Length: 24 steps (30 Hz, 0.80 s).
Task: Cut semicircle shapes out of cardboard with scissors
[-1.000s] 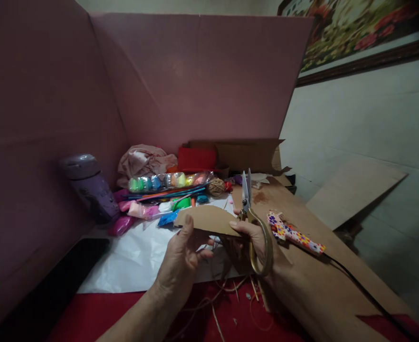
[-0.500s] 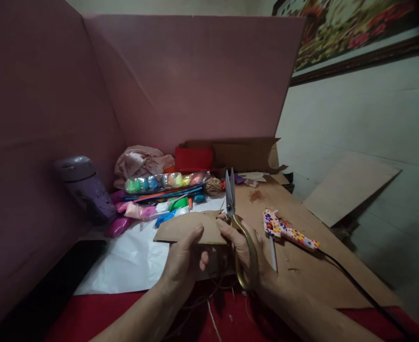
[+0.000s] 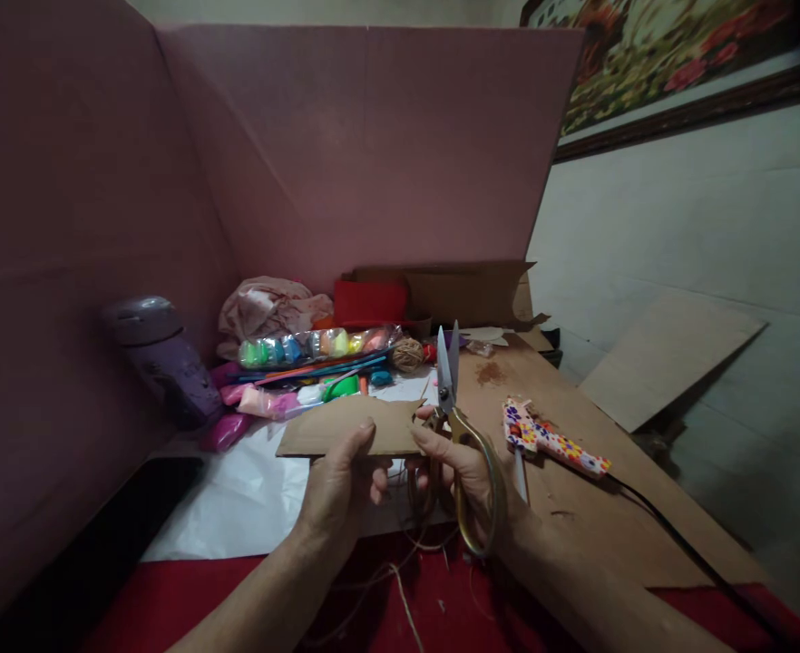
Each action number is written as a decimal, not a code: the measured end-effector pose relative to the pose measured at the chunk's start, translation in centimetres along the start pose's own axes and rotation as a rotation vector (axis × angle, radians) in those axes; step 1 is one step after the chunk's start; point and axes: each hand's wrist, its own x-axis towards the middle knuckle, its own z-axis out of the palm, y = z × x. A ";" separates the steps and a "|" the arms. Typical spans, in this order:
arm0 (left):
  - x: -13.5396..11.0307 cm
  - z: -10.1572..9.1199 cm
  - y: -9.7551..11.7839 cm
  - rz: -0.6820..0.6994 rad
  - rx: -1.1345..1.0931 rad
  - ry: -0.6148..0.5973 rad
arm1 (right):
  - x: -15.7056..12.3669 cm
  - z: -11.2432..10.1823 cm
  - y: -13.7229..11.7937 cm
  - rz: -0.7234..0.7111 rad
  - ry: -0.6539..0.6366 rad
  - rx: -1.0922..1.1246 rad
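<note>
Cardboard [image 3: 346, 426] has shifted slightly left since half a second ago, and the scissors [image 3: 446, 397] slightly right. Head view: the work surface comprises a red cloth [image 3: 189, 594] nearest the person, a white sheet [image 3: 237, 517] beyond it, and a brown board [image 3: 604, 535] at right bearing a flower-patterned glue gun [image 3: 570, 452]. Pink panels [image 3: 373, 154] stand behind and at left; a framed picture [image 3: 686, 73] hangs on the pale wall [image 3: 686, 218] at right. Cardboard is held above the white sheet, between the hands. Left hand [image 3: 332, 494] pinches it, thumb on top, fingers curled beneath. Right hand [image 3: 472, 476] has the scissors hooked by their handles, blades upward and slightly parted, its thumb also at the cardboard's right end. Both forearms enter from below, angled inward.
</note>
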 end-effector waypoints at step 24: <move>-0.2 -0.3 0.3 0.233 0.060 -0.099 | 0.6 -0.3 -0.5 0.204 -0.114 0.085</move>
